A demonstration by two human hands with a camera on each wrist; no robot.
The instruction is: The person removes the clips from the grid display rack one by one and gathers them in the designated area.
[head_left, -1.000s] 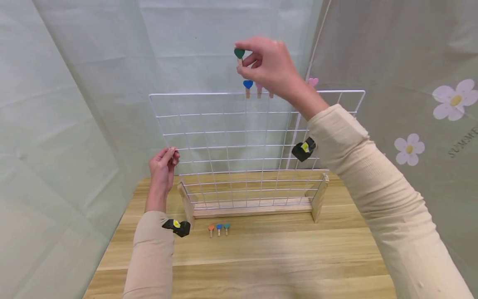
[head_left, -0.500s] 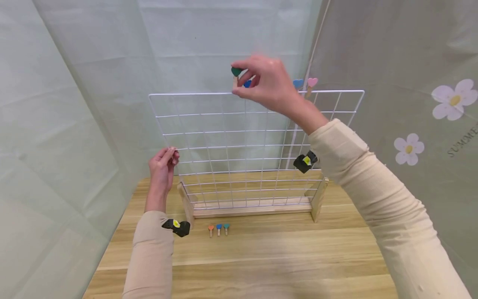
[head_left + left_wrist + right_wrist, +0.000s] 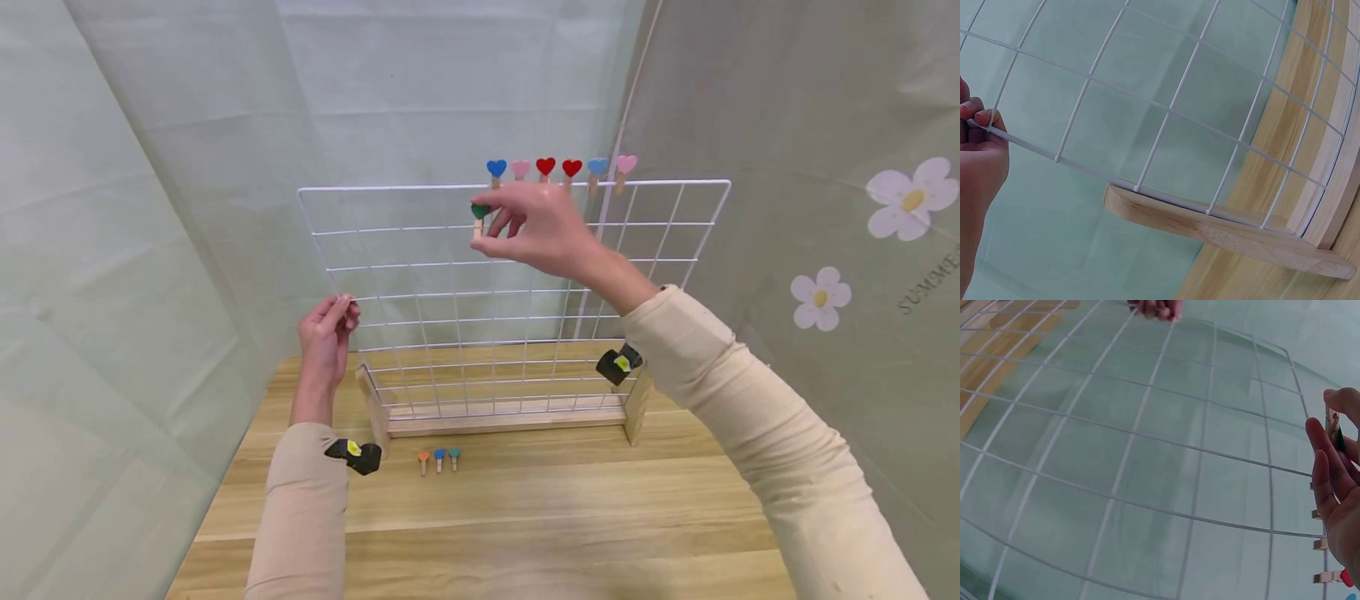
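Note:
A white wire grid (image 3: 420,275) stands upright in a wooden base (image 3: 510,419) on the table. My right hand (image 3: 525,229) pinches a small wooden clothespin with a dark green heart (image 3: 480,213) in front of the grid's upper rows, just below the top wire. Several heart clothespins (image 3: 558,169) in blue, pink and red sit clipped along the top wire. My left hand (image 3: 330,321) pinches the grid's left edge wire (image 3: 1016,142). In the right wrist view the clothespin (image 3: 1335,428) shows between thumb and fingers.
Three small clothespins (image 3: 439,459) with orange, blue and teal hearts lie on the wooden table (image 3: 525,517) in front of the base. Pale fabric walls close in on all sides, with flower prints (image 3: 907,198) on the right.
My right hand has come down with the green-heart clothespin from above the top wire to just below it, uncovering the row of clipped hearts. The left hand has stayed put.

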